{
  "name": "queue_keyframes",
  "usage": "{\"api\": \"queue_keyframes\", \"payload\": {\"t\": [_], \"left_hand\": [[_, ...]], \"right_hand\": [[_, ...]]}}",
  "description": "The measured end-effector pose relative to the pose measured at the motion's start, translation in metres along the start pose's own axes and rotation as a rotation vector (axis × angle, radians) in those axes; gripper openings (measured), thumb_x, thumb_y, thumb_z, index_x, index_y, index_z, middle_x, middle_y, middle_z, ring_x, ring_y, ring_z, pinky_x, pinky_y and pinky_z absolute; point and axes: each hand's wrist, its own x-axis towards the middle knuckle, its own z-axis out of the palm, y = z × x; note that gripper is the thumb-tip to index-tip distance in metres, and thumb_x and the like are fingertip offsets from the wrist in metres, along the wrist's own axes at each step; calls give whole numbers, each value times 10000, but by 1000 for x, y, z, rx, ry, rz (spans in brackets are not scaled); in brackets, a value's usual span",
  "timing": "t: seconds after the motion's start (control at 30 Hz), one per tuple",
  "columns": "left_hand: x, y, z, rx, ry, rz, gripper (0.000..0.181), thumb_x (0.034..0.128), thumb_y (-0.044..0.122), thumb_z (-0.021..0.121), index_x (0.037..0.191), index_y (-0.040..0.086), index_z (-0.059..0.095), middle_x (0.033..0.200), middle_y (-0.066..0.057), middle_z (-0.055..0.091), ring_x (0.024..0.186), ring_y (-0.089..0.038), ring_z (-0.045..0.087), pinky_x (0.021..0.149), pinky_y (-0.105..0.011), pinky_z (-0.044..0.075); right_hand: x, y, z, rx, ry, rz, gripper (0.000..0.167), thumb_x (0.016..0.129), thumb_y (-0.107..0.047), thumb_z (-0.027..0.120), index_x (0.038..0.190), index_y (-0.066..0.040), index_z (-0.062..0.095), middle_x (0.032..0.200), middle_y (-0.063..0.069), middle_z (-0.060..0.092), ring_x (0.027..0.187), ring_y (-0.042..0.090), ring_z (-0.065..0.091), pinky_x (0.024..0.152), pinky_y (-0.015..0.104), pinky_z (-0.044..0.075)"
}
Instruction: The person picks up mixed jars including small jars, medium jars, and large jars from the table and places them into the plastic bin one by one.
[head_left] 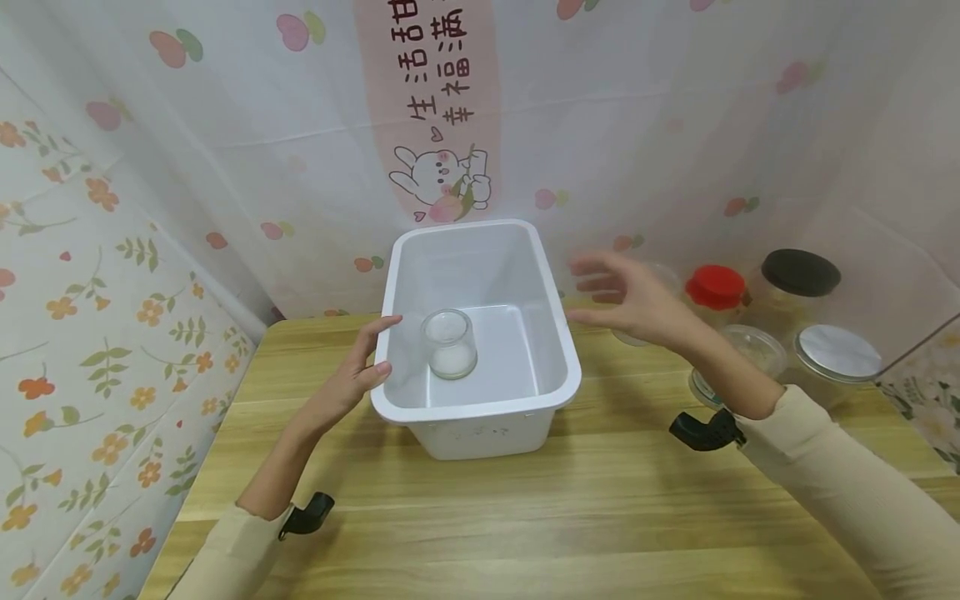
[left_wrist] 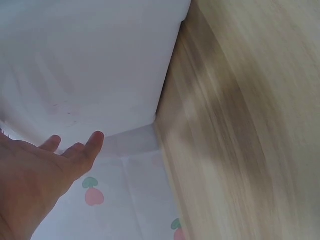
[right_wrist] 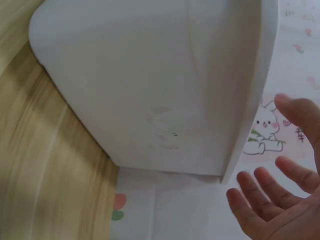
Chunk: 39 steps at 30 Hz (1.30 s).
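A white plastic tub (head_left: pixel 480 408) stands on the wooden table, with a small clear glass jar (head_left: pixel 452 358) on its floor toward the left. My left hand (head_left: pixel 352 375) is at the tub's left rim, its thumb and forefinger reaching over the edge. In the left wrist view, the other fingers (left_wrist: pixel 92 146) lie loosely bent beside the outer wall. My right hand (head_left: pixel 637 304), slightly blurred, hovers off the tub's right side with its fingers spread and nothing in them. The right wrist view shows a gap between those fingertips (right_wrist: pixel 282 100) and the tub's rim.
At the right stand several clear containers: one with a red lid (head_left: pixel 716 287), one with a black lid (head_left: pixel 801 272), and one with a silver lid (head_left: pixel 838 352). A patterned curtain (head_left: pixel 300 208) hangs behind the wooden table (head_left: pixel 480 525) and along its left side.
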Motion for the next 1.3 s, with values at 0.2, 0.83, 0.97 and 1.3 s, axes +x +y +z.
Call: {"api": "queue_keyframes", "payload": {"t": [0.2, 0.83, 0.97, 1.3], "left_hand": [[1, 2, 0, 5, 12, -3, 573, 1060, 250, 479, 1560, 134, 224, 1551, -246, 171, 1297, -549, 330, 878, -564, 495], [1, 3, 1, 7, 21, -17, 580, 1056, 282, 480, 1560, 159, 221, 1551, -296, 189, 1291, -528, 334, 890, -509, 508], [1, 3, 1, -4, 19, -14, 592, 1057, 306, 484, 1564, 163, 214, 1533, -322, 204, 1275, -543, 344, 882, -527, 510], [1, 1, 1, -4, 19, -17, 602, 1055, 351, 490, 1563, 180, 215, 1541, -274, 209, 1280, -534, 337, 898, -519, 500]], "right_hand": [[-7, 11, 0, -21, 73, 27, 565, 835, -224, 869, 1318, -73, 620, 1281, 89, 636, 1132, 345, 637, 864, 485, 539], [-25, 42, 0, 21, 126, 21, 443, 902, -142, 797, 1272, 17, 613, 1226, 149, 637, 1107, 359, 641, 806, 282, 549], [-28, 46, -1, 37, 130, 5, 424, 907, -104, 783, 1275, 19, 612, 1225, 157, 631, 1110, 353, 634, 812, 263, 542], [-35, 51, -6, 30, 153, 5, 398, 918, -80, 766, 1273, 14, 613, 1206, 147, 631, 1072, 208, 651, 818, 256, 539]]}}
